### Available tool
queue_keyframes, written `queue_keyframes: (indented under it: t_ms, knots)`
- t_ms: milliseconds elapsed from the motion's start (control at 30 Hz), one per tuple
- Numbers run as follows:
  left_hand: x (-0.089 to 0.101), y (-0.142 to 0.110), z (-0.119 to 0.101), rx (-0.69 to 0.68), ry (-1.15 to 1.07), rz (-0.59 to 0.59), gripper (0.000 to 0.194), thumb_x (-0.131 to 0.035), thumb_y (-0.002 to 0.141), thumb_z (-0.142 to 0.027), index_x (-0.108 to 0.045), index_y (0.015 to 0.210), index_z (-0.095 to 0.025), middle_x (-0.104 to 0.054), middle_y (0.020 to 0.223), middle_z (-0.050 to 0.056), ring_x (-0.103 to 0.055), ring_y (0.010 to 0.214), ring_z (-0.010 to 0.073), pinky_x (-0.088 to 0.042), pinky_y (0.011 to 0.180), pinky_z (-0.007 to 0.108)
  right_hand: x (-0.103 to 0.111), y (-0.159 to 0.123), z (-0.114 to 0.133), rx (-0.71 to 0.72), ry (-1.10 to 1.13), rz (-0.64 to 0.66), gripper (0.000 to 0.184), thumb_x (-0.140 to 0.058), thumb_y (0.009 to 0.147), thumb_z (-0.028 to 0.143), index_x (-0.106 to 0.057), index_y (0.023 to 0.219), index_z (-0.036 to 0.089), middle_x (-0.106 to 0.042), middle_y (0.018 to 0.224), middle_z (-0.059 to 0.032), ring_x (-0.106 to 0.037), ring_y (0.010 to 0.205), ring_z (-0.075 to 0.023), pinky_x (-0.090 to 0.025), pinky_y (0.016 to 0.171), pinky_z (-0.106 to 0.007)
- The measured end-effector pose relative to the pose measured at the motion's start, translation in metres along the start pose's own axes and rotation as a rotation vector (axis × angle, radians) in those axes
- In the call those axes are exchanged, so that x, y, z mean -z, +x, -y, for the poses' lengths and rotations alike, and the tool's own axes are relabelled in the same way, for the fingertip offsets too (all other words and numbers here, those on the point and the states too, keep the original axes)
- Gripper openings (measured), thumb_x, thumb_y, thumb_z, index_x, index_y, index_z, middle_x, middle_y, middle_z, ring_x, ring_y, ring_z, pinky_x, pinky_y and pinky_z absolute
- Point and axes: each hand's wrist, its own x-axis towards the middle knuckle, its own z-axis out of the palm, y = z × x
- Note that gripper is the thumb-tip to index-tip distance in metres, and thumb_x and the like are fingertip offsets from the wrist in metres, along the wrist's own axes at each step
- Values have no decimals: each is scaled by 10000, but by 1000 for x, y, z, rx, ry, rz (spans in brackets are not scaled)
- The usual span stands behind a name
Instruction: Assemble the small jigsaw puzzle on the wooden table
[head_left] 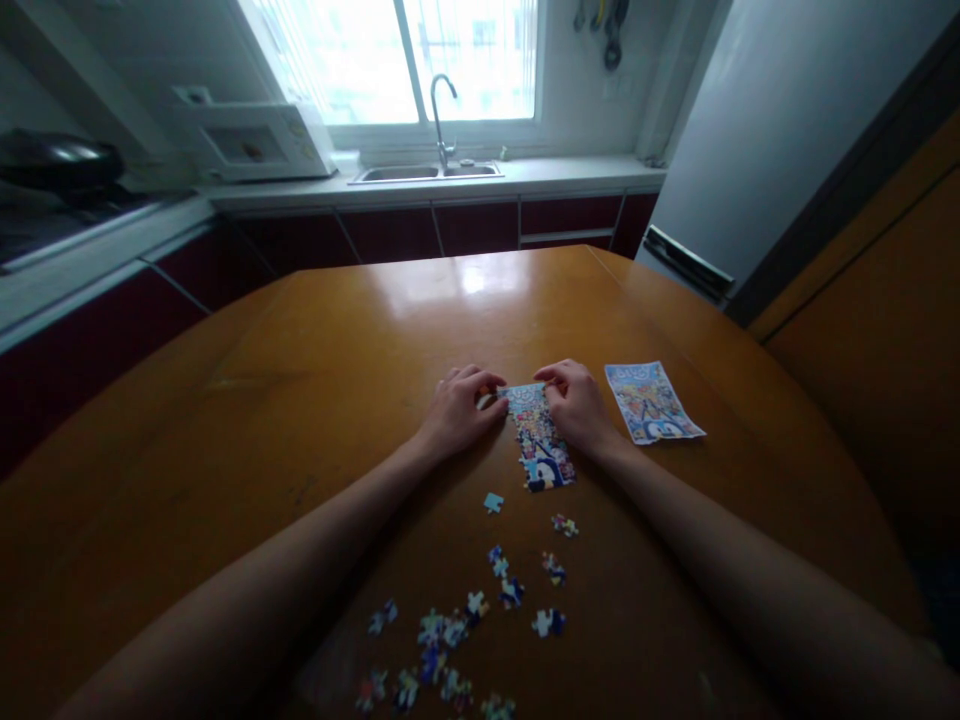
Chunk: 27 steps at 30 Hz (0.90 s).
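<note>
Head view, puzzle point(536, 437) between hands point(459, 410) point(581, 405), long axis near-to-far, far end leftward

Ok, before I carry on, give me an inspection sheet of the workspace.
Surface: glossy brown table, window light reflecting at its far side.
Job's things: partly joined puzzle, left edge jagged; printed picture sheet to its right.
Clutter: loose puzzle pieces scattered on the near side, several bunched.
Grippers: left hand at the puzzle's upper left edge, right hand at its upper right; exact grip unclear.
Cables: nothing seen.
Surroundings: sink, microwave, fridge.
</note>
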Motion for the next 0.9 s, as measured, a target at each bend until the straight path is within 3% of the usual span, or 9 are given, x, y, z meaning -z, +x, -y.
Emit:
queue_keyframes:
  t_ms: [267, 367, 533, 700, 900]
  knots:
    - [-2, 1, 3, -12, 13, -6, 220, -713, 821, -347, -719, 1020, -253, -681, 970, 37, -570, 956, 240, -442, 860, 374, -2, 0, -2, -5, -12, 10, 256, -513, 798, 52, -707, 875, 201, -678, 908, -59, -601, 917, -212, -476, 851, -370]
    - [-3, 2, 4, -3, 0, -22, 191, -653, 872, -333, -710, 1033, -247, -685, 954, 37, -575, 944, 233, -446, 854, 371, -1, 0, -1, -1, -3, 15, 264, -516, 797, 44, -716, 864, 202, -673, 905, -60, -593, 922, -213, -468, 867, -380]
    - [-2, 2, 4, -12, -76, -68, 151, -578, 857, -170, -712, 913, -214, -661, 912, 39, -582, 917, 213, -469, 841, 359, 1, -2, 5, 49, 13, 81, 313, -518, 789, 11, -744, 766, 226, -641, 890, -55, -560, 943, -213, -459, 874, -378]
    - [-2, 0, 3, -78, -159, -82, 329, -496, 726, 20, -722, 733, -218, -645, 914, 31, -575, 963, 198, -466, 919, 371, 1, -5, 9, 162, 12, 198, 351, -547, 776, -21, -762, 712, 249, -638, 920, -45, -530, 964, -209, -451, 882, -378]
    - [-4, 1, 5, -78, -172, -57, 406, -509, 726, 40, -775, 757, -266, -654, 923, 32, -572, 961, 207, -472, 929, 402, 2, -6, 9, 198, -29, 278, 289, -655, 775, 29, -773, 699, 282, -652, 974, -34, -515, 997, -221, -443, 893, -393]
